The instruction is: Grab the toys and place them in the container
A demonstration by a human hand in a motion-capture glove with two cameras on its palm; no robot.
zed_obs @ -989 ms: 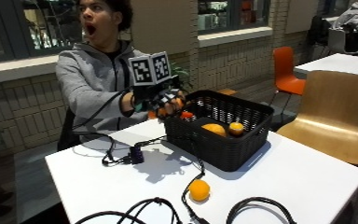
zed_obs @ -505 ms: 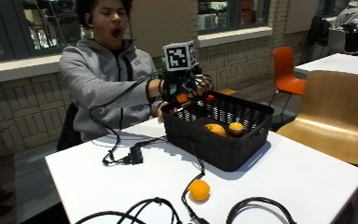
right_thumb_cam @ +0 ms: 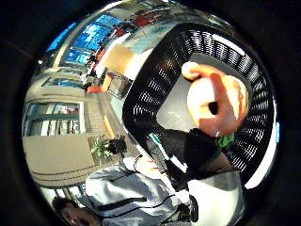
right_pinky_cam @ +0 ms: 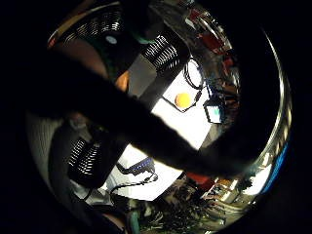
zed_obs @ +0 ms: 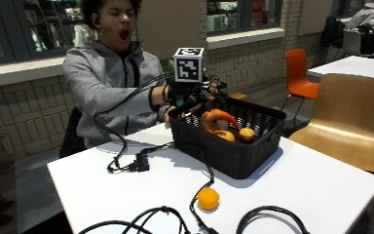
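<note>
- Orange and curved, the carrot toy (zed_obs: 216, 118) arcs over the mouth of the basket (zed_obs: 239, 155), its long axis running roughly from 9 to 3 o'clock with the right end drooping toward the basket floor.
- Your gloved right hand (zed_obs: 196, 93) sits just above the basket's back rim; in the outside view its fingers are spread and the toy looks apart from them, so I read the hand as released, holding nothing.
- From the thumb-side palm view the carrot toy (right_thumb_cam: 217, 100) fills the space over the basket's grey floor, with the basket (right_thumb_cam: 155, 89) walls around it.
- Two more orange toys (zed_obs: 236, 134) lie inside the basket.
- One orange ball (zed_obs: 208, 198) rests on the white table (zed_obs: 316, 185) at 6 o'clock from the basket, beside black cables (zed_obs: 174, 217).
</note>
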